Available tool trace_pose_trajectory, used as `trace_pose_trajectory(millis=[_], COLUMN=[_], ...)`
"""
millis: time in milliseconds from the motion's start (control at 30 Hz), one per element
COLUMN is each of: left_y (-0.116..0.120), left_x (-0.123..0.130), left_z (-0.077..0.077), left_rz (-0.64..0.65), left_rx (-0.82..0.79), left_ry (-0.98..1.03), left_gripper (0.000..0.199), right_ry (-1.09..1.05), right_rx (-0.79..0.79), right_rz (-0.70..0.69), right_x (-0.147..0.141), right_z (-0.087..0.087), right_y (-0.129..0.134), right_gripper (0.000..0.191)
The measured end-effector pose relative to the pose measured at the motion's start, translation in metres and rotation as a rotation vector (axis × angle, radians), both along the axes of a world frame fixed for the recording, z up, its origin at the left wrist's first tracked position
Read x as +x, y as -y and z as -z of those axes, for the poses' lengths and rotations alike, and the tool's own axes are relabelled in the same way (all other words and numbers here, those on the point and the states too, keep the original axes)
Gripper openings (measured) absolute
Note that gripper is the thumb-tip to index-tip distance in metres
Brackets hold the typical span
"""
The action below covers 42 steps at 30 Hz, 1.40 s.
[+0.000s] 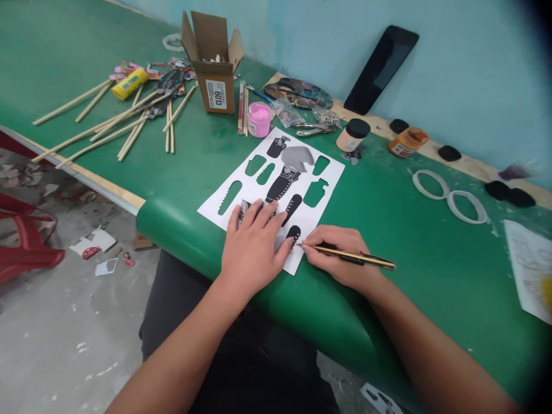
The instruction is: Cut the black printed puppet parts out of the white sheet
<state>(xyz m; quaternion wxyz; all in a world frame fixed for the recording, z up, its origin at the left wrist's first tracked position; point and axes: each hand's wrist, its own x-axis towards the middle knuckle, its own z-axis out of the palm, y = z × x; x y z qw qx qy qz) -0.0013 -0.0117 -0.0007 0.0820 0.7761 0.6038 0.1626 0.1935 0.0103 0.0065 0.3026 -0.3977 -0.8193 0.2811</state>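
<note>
A white sheet (328, 167) printed with black shapes lies on the green table, and several of its shapes are cut out, with green showing through the holes. My left hand (255, 247) rests flat on the lower part of the sheet, fingers spread, partly covering the prints. In my right hand (340, 253) is a slim, pen-like craft knife (364, 259), gold and black. Its tip meets the sheet beside a black rounded shape (294, 233) near my left thumb. A loose grey piece (297, 157) lies across the sheet's upper part.
Behind the sheet stand an open cardboard box (219, 86), a pink paint jar (259, 119) and a peach jar (352, 135). Wooden sticks (103, 129) with cutouts and a yellow glue stick (130, 84) lie left. A phone (382, 69) leans against the wall; white rings (467, 207) lie right.
</note>
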Motion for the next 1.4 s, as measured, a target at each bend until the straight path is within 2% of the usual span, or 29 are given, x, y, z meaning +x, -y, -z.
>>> trace_pose_trajectory(millis=[700, 1400], left_y=[0.0003, -0.0002], left_x=[-0.0003, 0.0005], left_z=[-0.0005, -0.0008], left_rz=[0.007, 0.002], left_rx=[-0.006, -0.011], left_ry=[0.013, 0.013], left_gripper=[0.042, 0.042], right_ry=[0.021, 0.031], right_rx=[0.026, -0.042], right_rz=[-0.013, -0.088], right_x=[-0.0001, 0.0023], right_z=[-0.0003, -0.0054], right_y=[0.0004, -0.0001], right_gripper=[0.009, 0.01])
